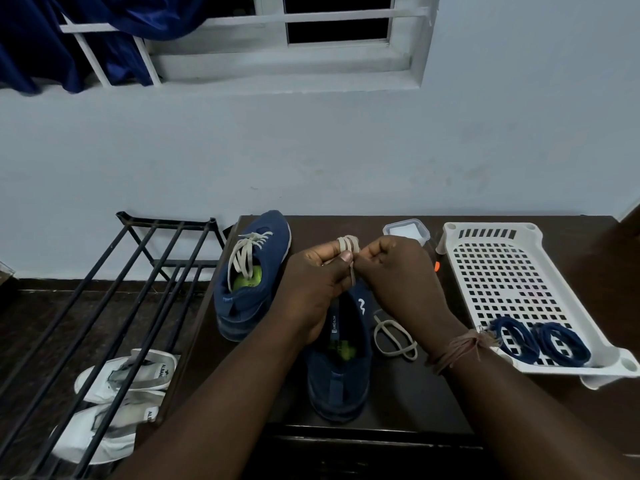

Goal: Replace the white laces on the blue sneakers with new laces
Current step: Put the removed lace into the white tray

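Centrally, the left hand (317, 271) and right hand (391, 268) both pinch a white lace (347, 244), wound in loops round the left fingers. Below them sits an unlaced sneaker (341, 368); navy laces (540, 339) lie in the tray (498, 265) at right.

a single wide-angle view from the person's head looked forward and down, close over the dark table (519, 403) in the lower half of the frame. it faced a pale wall (311, 150) with a window (287, 39) at the top, straight lines bowing toward the edges.
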`<move>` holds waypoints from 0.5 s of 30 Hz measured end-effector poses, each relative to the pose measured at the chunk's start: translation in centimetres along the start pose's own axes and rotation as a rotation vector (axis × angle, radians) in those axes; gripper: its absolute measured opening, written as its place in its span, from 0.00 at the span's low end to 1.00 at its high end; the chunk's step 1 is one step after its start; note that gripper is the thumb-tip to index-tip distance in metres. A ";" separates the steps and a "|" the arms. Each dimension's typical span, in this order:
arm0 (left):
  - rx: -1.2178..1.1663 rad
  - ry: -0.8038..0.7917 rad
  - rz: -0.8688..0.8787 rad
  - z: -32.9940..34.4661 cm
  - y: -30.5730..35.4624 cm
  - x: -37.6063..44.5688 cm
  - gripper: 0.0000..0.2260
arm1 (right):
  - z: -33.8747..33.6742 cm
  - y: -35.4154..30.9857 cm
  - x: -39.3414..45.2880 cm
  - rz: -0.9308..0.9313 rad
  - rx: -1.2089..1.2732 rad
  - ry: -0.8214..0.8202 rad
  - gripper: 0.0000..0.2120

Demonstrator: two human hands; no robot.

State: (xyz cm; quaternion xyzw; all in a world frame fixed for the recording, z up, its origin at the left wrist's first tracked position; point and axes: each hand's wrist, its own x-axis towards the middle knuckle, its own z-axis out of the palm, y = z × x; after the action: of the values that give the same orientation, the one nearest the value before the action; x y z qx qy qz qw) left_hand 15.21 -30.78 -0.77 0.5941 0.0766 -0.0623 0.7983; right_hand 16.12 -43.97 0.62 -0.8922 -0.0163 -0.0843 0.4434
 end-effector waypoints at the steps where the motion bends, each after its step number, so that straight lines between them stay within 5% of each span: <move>1: 0.008 -0.007 -0.001 0.0 0.0 0.0 0.13 | 0.0 0.0 0.0 -0.019 -0.043 -0.016 0.09; 10: 0.106 -0.057 -0.038 -0.7 -0.1 -0.1 0.11 | -1.4 0.3 0.2 -0.136 -0.046 -0.352 0.10; 15: -0.071 0.046 -0.101 -0.7 0.3 0.4 0.09 | -1.4 0.0 0.1 -0.236 -0.124 -0.339 0.09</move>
State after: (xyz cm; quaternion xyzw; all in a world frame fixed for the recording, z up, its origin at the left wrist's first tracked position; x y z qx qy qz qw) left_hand 15.66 -29.98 -0.77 0.5619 0.1269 -0.0863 0.8128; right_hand 16.04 -45.05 1.45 -0.9111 -0.1897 0.0151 0.3656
